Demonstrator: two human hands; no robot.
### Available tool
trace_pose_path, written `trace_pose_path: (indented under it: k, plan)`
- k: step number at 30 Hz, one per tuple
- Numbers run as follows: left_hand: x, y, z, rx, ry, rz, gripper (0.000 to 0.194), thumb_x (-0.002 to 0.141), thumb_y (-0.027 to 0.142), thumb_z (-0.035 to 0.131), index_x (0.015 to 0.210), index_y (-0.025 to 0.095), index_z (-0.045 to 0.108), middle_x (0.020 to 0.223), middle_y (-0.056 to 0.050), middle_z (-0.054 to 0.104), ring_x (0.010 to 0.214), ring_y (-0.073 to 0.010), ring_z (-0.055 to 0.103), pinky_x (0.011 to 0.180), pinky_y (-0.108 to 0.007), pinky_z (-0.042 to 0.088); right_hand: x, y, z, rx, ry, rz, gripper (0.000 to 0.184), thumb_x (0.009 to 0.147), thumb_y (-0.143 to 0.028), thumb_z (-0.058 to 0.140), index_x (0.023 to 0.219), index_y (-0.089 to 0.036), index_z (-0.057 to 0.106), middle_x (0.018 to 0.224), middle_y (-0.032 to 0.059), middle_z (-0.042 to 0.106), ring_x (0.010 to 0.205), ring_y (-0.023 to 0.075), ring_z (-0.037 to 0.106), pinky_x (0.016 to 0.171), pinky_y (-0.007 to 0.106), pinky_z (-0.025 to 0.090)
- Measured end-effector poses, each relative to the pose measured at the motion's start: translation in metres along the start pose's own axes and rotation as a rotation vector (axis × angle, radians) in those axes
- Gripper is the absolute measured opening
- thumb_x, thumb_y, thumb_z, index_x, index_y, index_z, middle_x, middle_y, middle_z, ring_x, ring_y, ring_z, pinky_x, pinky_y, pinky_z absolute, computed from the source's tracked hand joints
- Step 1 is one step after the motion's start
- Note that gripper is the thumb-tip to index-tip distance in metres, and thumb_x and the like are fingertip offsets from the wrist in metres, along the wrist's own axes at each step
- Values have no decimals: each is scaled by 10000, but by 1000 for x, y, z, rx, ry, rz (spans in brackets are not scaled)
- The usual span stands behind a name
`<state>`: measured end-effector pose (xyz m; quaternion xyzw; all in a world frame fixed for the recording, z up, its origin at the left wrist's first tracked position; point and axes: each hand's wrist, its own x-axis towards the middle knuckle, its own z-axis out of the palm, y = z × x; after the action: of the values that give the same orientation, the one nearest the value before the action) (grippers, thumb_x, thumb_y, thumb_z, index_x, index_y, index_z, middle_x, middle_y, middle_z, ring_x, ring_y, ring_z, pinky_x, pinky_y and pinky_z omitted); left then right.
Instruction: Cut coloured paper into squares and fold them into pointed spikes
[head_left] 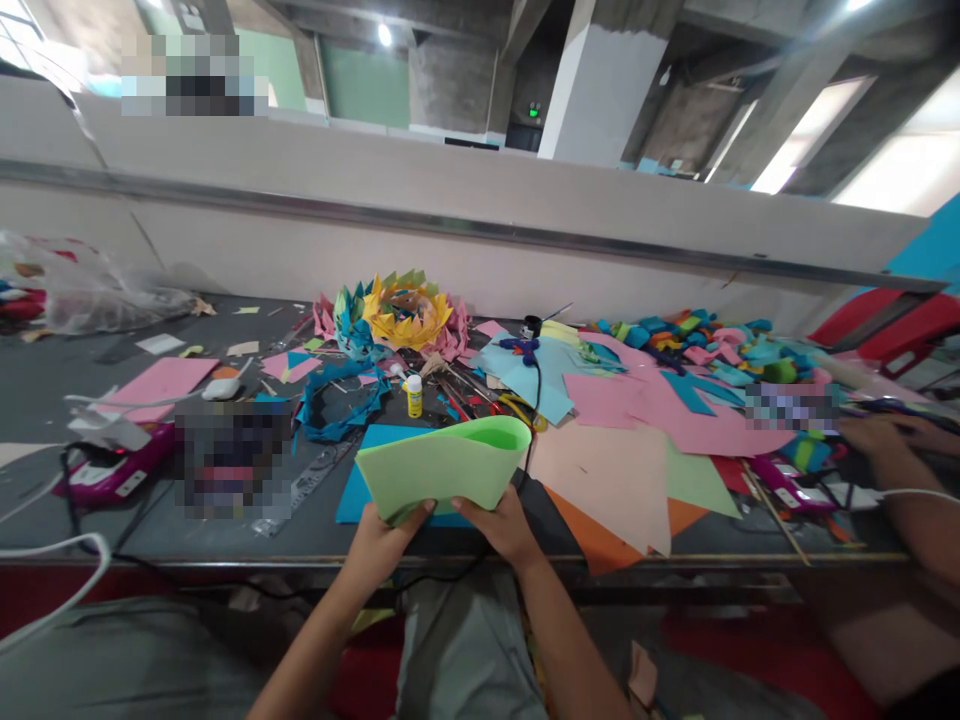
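Note:
Both my hands hold one sheet of light green paper (442, 465), bent over into a loose loop above the table's near edge. My left hand (382, 540) pinches its lower left corner, fingers closed on the paper. My right hand (501, 525) grips the lower right part, thumb on top. Under the loop lies a blue sheet (352, 495) on the dark table (187, 530).
Pink, peach, orange and blue paper sheets (622, 430) cover the table to the right. A folded paper flower (405, 315), a small yellow glue bottle (414, 395), scissors and a ruler (304, 490) lie behind. Another person's hand (892, 435) rests at right. A pink glue gun (112, 470) lies left.

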<state>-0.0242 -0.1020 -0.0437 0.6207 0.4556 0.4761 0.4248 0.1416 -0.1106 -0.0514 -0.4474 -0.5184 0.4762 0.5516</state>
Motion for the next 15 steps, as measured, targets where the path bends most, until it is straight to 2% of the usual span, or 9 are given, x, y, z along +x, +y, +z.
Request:
trace_pose_path:
  k: [8, 15]
  plan:
    - [0, 4, -1, 0, -16, 31, 265, 715, 339, 604, 887, 154, 684, 912, -73, 712, 812, -230, 661, 771, -336, 530, -1, -1, 1, 12, -4, 4, 252, 638, -330, 700, 824, -159, 685, 822, 63, 704, 760, 224, 627, 725, 368, 519]
    - [0, -3, 0, -14, -22, -16, 306, 707, 372, 615, 897, 142, 681, 928, -73, 708, 836, -234, 647, 809, -345, 512, 0, 2, 0, 32, -9, 4, 275, 638, -367, 711, 812, -158, 675, 791, 68, 698, 735, 216, 620, 705, 356, 515]
